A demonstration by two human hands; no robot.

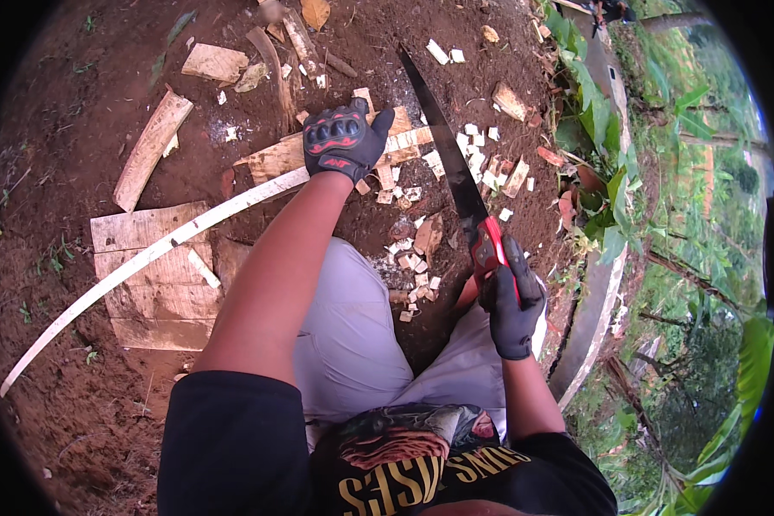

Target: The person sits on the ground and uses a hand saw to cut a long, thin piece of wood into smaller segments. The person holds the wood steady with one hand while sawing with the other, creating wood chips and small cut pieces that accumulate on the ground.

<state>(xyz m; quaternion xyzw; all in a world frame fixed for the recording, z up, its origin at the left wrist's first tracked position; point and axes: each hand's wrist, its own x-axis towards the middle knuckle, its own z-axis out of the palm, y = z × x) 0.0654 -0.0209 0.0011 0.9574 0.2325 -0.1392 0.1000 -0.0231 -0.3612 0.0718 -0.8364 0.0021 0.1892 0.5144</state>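
Note:
My left hand point(344, 144), in a black glove with red trim, is closed over a long pale wooden strip point(163, 245) and presses it on a rough wood piece point(271, 162). Its thumb points toward the strip's right end. The strip's other end reaches far out to the lower left. My right hand point(514, 301), also gloved, grips the red and black handle of a handsaw point(445, 138). The dark blade points up and away, crossing at the strip's right end; whether its teeth touch the wood I cannot tell. Small cut wood blocks point(490, 176) lie scattered beside the blade.
More cut blocks point(417, 262) lie on the soil between my legs. At left are a flat wooden board point(155, 297), a curved bark slab point(152, 150) and a shorter chunk point(215, 63). A concrete edge point(589, 331) and green plants point(697, 215) border the right side.

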